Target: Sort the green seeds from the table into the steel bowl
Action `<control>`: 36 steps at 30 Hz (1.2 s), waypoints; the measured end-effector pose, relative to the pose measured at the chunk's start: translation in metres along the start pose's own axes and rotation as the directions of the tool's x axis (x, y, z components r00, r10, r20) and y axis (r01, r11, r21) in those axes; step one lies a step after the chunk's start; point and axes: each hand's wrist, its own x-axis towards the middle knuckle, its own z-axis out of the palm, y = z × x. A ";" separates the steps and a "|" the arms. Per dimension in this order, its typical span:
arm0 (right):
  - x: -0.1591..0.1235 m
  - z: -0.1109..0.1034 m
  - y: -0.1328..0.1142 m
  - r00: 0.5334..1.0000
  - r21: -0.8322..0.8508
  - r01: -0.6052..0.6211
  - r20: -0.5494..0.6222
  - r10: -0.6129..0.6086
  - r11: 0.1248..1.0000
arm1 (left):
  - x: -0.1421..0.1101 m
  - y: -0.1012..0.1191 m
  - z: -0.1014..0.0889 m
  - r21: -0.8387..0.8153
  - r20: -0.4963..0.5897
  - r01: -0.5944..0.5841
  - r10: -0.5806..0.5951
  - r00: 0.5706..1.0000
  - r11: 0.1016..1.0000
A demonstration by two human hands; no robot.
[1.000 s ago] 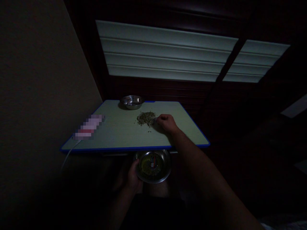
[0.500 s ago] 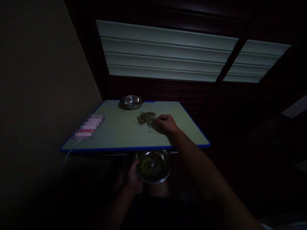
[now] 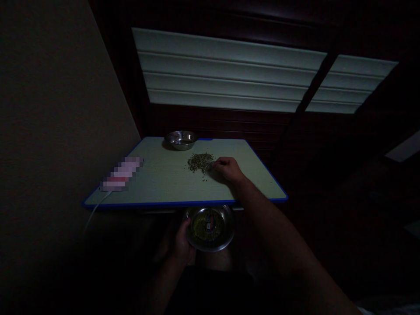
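My left hand [image 3: 183, 240] grips the rim of a shiny metal bowl [image 3: 226, 234], just below the table's near edge. Small greenish grains [image 3: 200, 229] line the bowl, with a small dark, red and white item [image 3: 209, 223] among them. On the table, my right hand [image 3: 229, 168] is closed at the right side of a loose pile of small brownish-green grains [image 3: 199, 161]. A faint, see-through greyish thing [image 3: 210, 167] shows at its fingertips, too dim to name. A few grains lie scattered in front of the pile.
The pale table [image 3: 164, 183] has a blue edge. A second metal bowl [image 3: 181, 141] stands at its back left. At the left edge lies a blurred-out pink and white object [image 3: 121, 174] with a white cable [image 3: 95, 208]. Dark panelling [image 3: 210, 124] rises behind.
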 end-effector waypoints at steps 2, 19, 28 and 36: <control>0.000 0.000 0.000 1.000 0.006 0.005 0.003 -0.005 1.000 | 0.002 -0.001 -0.002 0.003 0.013 -0.007 0.007 1.000 1.000; -0.001 0.001 0.000 0.999 0.034 0.001 0.041 -0.003 0.999 | -0.006 0.004 0.006 -0.011 -0.017 0.008 -0.009 1.000 1.000; -0.002 0.001 -0.005 0.999 0.057 -0.028 0.045 0.025 0.998 | -0.002 0.002 0.001 -0.001 0.012 0.010 -0.010 1.000 1.000; -0.003 0.001 -0.004 0.999 0.008 -0.016 0.037 0.015 1.000 | -0.004 0.003 0.005 -0.001 -0.039 -0.001 0.001 0.999 1.000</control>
